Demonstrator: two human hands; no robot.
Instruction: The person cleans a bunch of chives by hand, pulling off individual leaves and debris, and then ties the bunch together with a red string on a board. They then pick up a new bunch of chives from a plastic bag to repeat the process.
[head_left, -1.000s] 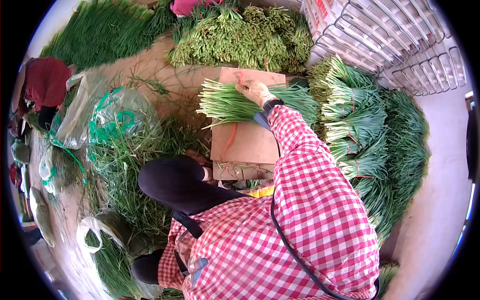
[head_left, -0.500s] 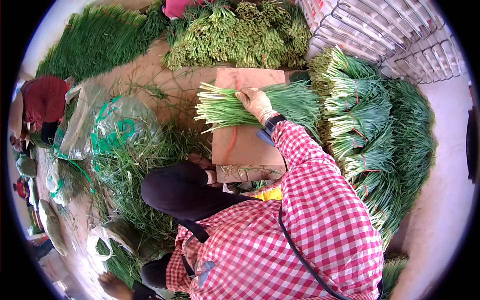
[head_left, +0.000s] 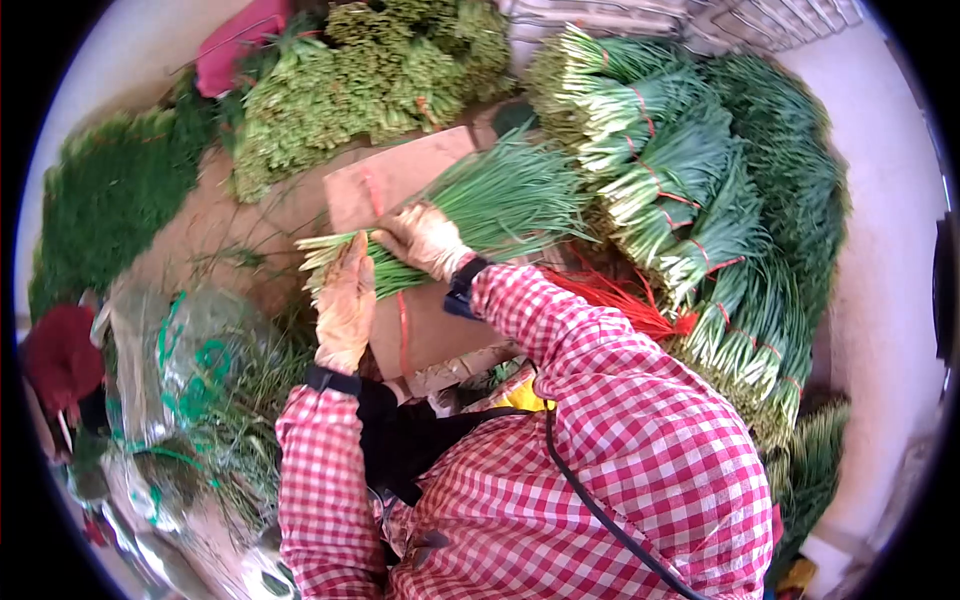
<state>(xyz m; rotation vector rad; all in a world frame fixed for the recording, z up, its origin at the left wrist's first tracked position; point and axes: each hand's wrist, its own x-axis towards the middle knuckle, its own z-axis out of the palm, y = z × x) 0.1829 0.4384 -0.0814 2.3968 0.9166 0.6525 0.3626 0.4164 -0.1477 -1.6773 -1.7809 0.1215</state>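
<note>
The right hand (head_left: 428, 240), in a pale glove, is clenched around a loose bunch of long green stalks with pale cut ends (head_left: 505, 195). This bunch lies across a flat brown cardboard sheet (head_left: 380, 180) at the centre of the view. The left hand (head_left: 345, 300) is not gripping. Its fingers are stretched flat, and the palm rests against the pale ends at nine o'clock of the bunch, as if to make them even. A thin red string (head_left: 403, 330) lies on the cardboard at six o'clock of the right hand. As far as I can see, it is not yet around the stalks.

I judge the whole work to be well advanced, but this bunch is only gathered and not tied. At three o'clock a big stack of green bundles tied with red bands (head_left: 690, 200) is already finished. A heap of spare red strings (head_left: 615, 300) lies between this stack and the cardboard. At twelve o'clock there is a pile of short yellow-green shoots (head_left: 370, 80); I cannot tell if they are tied.
</note>
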